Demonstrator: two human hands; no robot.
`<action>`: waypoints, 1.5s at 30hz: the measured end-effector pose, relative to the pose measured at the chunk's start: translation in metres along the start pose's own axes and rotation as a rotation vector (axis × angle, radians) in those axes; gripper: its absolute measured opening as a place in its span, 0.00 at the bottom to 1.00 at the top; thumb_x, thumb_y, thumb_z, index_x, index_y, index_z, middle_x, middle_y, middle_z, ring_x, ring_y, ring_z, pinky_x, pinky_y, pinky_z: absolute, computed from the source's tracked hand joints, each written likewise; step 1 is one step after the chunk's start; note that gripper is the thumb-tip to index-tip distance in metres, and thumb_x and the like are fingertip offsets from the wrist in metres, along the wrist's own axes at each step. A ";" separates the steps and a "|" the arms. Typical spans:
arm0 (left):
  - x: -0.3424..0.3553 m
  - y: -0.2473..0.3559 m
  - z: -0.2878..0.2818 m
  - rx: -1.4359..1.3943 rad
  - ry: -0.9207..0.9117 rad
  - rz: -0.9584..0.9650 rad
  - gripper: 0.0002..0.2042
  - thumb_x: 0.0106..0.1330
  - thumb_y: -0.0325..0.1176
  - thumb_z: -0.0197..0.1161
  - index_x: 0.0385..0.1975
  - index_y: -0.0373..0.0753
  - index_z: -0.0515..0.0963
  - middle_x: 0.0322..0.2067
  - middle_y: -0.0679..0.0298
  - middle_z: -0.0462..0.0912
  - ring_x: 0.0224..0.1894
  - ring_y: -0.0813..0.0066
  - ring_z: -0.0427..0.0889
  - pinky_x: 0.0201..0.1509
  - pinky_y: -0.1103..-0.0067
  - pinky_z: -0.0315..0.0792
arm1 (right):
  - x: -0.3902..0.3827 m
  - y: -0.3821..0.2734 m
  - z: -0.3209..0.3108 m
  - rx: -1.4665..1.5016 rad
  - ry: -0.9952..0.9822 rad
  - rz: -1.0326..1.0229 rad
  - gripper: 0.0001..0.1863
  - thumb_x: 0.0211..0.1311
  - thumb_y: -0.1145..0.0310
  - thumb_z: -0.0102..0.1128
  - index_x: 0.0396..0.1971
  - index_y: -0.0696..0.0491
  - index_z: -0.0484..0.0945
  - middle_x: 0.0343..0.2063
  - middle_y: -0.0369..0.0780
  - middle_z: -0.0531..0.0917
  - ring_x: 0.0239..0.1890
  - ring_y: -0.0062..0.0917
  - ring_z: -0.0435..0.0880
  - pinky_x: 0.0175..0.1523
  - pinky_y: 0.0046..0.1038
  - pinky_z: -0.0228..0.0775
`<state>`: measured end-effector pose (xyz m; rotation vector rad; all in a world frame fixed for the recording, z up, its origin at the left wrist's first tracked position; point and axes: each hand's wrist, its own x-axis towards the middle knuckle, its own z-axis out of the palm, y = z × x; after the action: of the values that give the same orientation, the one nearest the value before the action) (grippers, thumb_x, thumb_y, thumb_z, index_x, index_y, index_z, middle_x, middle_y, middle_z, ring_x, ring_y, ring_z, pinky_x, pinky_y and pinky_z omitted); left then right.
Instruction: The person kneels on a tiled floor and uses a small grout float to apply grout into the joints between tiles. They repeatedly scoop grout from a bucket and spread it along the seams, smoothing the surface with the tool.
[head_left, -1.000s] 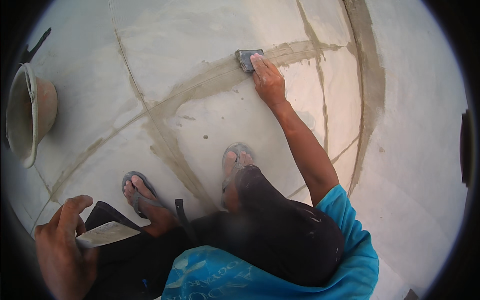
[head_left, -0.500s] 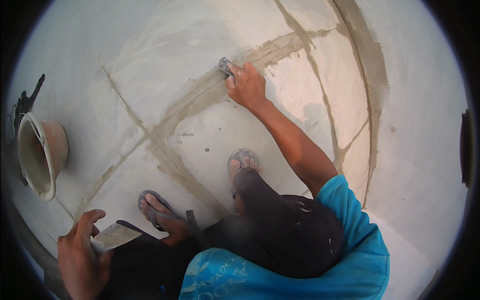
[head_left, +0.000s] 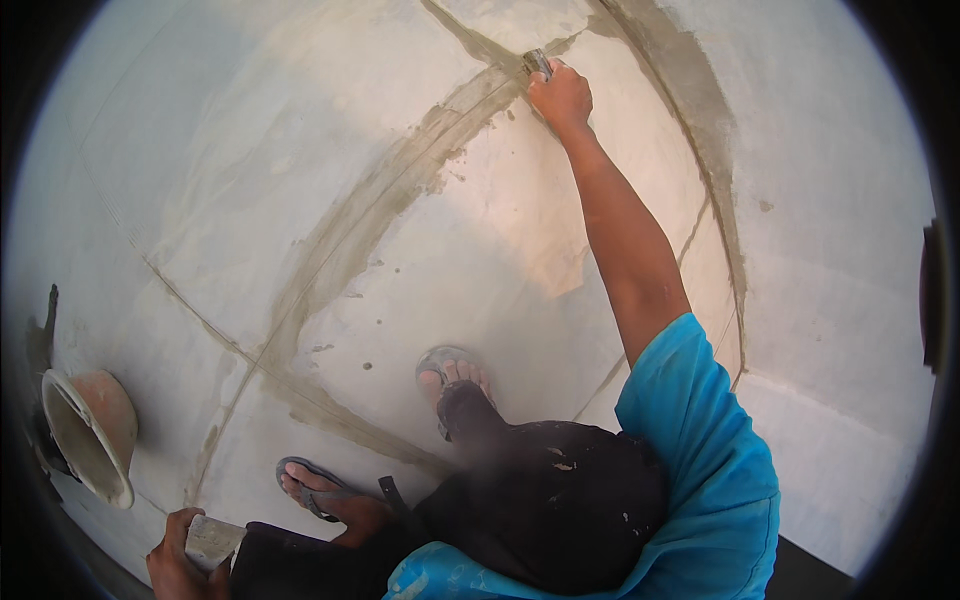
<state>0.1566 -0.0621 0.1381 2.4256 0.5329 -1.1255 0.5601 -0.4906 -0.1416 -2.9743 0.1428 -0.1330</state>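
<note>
My right hand [head_left: 560, 98], arm stretched out, grips a small dark, flat tool [head_left: 536, 63] on a grey, smeared joint between large pale tiles, where two joint lines cross near the top of the view. My left hand [head_left: 176, 565] is low at the bottom left by my dark trouser leg, closed on a wide scraper blade [head_left: 213, 543] coated in pale grey residue. Grey grout smears [head_left: 420, 145] run along the tile seams beneath and around my right hand. The underside of the tool is hidden.
A dusty bucket [head_left: 120, 425] stands at the lower left beside a dark object [head_left: 42, 338] too unclear to name. My feet in flip-flops [head_left: 450, 370] rest on the tiles. A long wet seam [head_left: 715, 170] curves down the right, bordering a plain pale surface [head_left: 820, 250].
My right hand has slid along the seam, first a little leftward, then farther up and forward to the crossing. The view has shifted, so the bucket appears lower. Both hands keep their tools.
</note>
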 end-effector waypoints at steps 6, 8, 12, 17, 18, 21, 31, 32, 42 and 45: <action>0.008 -0.003 -0.006 0.042 -0.006 -0.116 0.24 0.60 0.35 0.66 0.55 0.36 0.70 0.32 0.38 0.80 0.40 0.39 0.80 0.38 0.60 0.72 | 0.031 0.017 0.025 -0.003 0.002 0.005 0.17 0.54 0.61 0.57 0.42 0.51 0.81 0.36 0.47 0.84 0.41 0.41 0.82 0.47 0.38 0.74; 0.013 -0.001 -0.008 0.077 -0.022 -0.167 0.24 0.60 0.37 0.67 0.55 0.35 0.71 0.32 0.37 0.80 0.40 0.40 0.80 0.38 0.61 0.73 | 0.022 0.007 0.033 0.063 -0.024 -0.121 0.16 0.53 0.62 0.57 0.40 0.51 0.82 0.33 0.47 0.83 0.39 0.40 0.82 0.45 0.39 0.74; 0.019 0.007 -0.013 0.154 0.015 -0.196 0.25 0.60 0.39 0.67 0.54 0.34 0.72 0.34 0.37 0.80 0.41 0.42 0.81 0.39 0.63 0.73 | -0.071 -0.069 0.042 0.249 -0.022 -0.406 0.14 0.51 0.66 0.56 0.37 0.52 0.82 0.22 0.46 0.77 0.30 0.39 0.78 0.36 0.38 0.73; 0.022 0.002 0.000 0.126 0.184 -0.138 0.27 0.48 0.21 0.67 0.52 0.39 0.72 0.39 0.50 0.81 0.44 0.48 0.76 0.54 0.66 0.67 | -0.236 -0.137 0.033 0.587 -0.179 -0.713 0.15 0.45 0.75 0.58 0.36 0.63 0.79 0.25 0.43 0.83 0.30 0.33 0.77 0.36 0.35 0.74; 0.023 0.004 -0.001 0.140 0.193 -0.148 0.28 0.48 0.20 0.67 0.54 0.40 0.72 0.40 0.50 0.80 0.45 0.48 0.75 0.53 0.65 0.67 | -0.249 -0.143 0.029 0.609 -0.314 -0.675 0.14 0.45 0.74 0.57 0.35 0.62 0.79 0.25 0.44 0.83 0.30 0.35 0.77 0.36 0.36 0.73; 0.025 0.015 0.000 0.119 0.158 -0.204 0.27 0.48 0.19 0.66 0.52 0.39 0.72 0.40 0.51 0.80 0.46 0.48 0.75 0.53 0.65 0.67 | -0.256 -0.146 0.014 0.615 -0.556 -0.498 0.11 0.48 0.72 0.56 0.32 0.60 0.78 0.25 0.47 0.81 0.30 0.41 0.77 0.37 0.39 0.72; 0.002 -0.002 0.013 0.073 0.113 -0.304 0.28 0.48 0.19 0.66 0.53 0.39 0.71 0.44 0.51 0.78 0.50 0.49 0.74 0.56 0.65 0.64 | -0.021 0.003 0.019 -0.008 0.010 -0.205 0.21 0.51 0.65 0.55 0.43 0.59 0.81 0.28 0.51 0.83 0.35 0.42 0.83 0.42 0.39 0.74; -0.001 -0.015 0.016 0.040 0.112 -0.307 0.28 0.48 0.19 0.66 0.54 0.39 0.70 0.44 0.51 0.78 0.50 0.49 0.73 0.57 0.65 0.64 | -0.044 -0.011 0.028 0.005 -0.005 -0.252 0.21 0.51 0.64 0.56 0.43 0.59 0.81 0.28 0.51 0.83 0.36 0.42 0.82 0.42 0.39 0.74; -0.012 -0.010 0.012 0.114 0.116 -0.241 0.30 0.50 0.20 0.66 0.56 0.40 0.68 0.46 0.51 0.77 0.51 0.49 0.72 0.56 0.64 0.64 | -0.272 -0.130 0.006 0.726 -0.701 -0.372 0.14 0.49 0.70 0.59 0.37 0.59 0.80 0.24 0.43 0.83 0.27 0.34 0.79 0.34 0.32 0.72; -0.017 0.003 0.009 0.076 0.025 -0.365 0.32 0.49 0.19 0.64 0.58 0.38 0.67 0.49 0.51 0.76 0.53 0.51 0.71 0.59 0.64 0.63 | -0.205 -0.084 -0.014 1.069 -0.638 0.025 0.13 0.55 0.69 0.59 0.39 0.59 0.79 0.27 0.40 0.86 0.29 0.19 0.82 0.37 0.23 0.71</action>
<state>0.1421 -0.0726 0.1470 2.4726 0.9880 -1.2770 0.3628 -0.3891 -0.1302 -1.8261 0.0101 0.5565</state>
